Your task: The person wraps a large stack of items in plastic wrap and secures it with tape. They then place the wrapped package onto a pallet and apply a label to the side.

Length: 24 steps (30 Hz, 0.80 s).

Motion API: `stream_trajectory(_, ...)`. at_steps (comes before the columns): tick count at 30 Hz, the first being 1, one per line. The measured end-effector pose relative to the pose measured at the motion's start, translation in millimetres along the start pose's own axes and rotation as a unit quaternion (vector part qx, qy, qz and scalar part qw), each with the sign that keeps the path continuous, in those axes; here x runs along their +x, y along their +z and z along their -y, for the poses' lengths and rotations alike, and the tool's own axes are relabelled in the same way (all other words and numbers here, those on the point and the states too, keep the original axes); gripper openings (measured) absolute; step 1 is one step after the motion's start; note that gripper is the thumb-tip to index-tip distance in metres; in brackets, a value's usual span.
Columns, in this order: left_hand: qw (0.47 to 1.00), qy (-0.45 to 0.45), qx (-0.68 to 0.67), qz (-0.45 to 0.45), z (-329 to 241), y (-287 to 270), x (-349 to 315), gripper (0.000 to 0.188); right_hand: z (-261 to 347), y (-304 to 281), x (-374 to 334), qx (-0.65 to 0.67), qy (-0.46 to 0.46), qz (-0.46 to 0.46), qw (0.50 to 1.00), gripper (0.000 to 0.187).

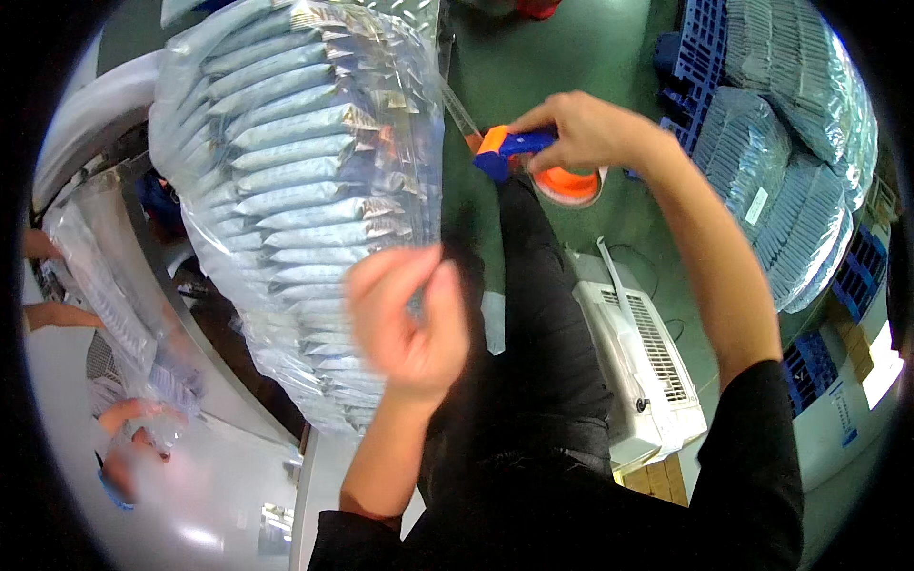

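Observation:
My right hand (595, 133) is closed round the blue handle of a tape dispenser (522, 145) with orange parts. Its tape roll (569, 185), with an orange core, hangs below the hand. From the dispenser's front a clear strip (460, 109), apparently tape, runs up toward the bag's edge. A large clear plastic bag (305, 200), filled with stacked pale packets, stands at my left. In front of the bag's right side is my left hand (409, 319), blurred, thumb and forefinger drawn together in a pinch. Whether anything lies between those fingertips cannot be made out.
A white slatted appliance (638, 357) stands on the green floor (590, 48) beside my leg. More filled bags (795, 143) and blue plastic pallets (700, 57) are at the right. Another person (119, 419) is at the far left, handling a clear bag (105, 266).

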<state>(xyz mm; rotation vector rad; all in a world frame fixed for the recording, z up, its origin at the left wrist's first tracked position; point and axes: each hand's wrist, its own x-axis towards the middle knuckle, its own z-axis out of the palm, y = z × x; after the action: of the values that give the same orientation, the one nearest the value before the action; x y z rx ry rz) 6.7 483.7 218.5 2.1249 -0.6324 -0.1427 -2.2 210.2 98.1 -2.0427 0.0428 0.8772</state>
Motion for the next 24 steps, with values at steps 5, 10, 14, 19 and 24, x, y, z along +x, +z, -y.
stream_trajectory(5,0.953,0.026,0.278,0.117,26,-52,33,0.065,9,-37,82,0.051,-0.012,0.269,0.962,0.055)
stream_trajectory(10,0.939,0.002,0.318,0.129,71,-39,17,0.085,-7,-12,159,0.158,-0.024,0.421,0.893,0.058)
stream_trajectory(14,0.935,0.026,0.327,0.137,70,-39,14,0.085,-9,-3,173,0.135,-0.002,0.502,0.854,0.053)
stream_trajectory(19,0.937,0.038,0.319,0.136,76,-40,13,0.084,-8,94,145,0.050,-0.005,0.671,0.740,0.052)
stream_trajectory(24,0.937,0.019,0.322,0.130,72,-42,9,0.083,-73,96,31,0.531,0.013,0.275,0.801,0.075)
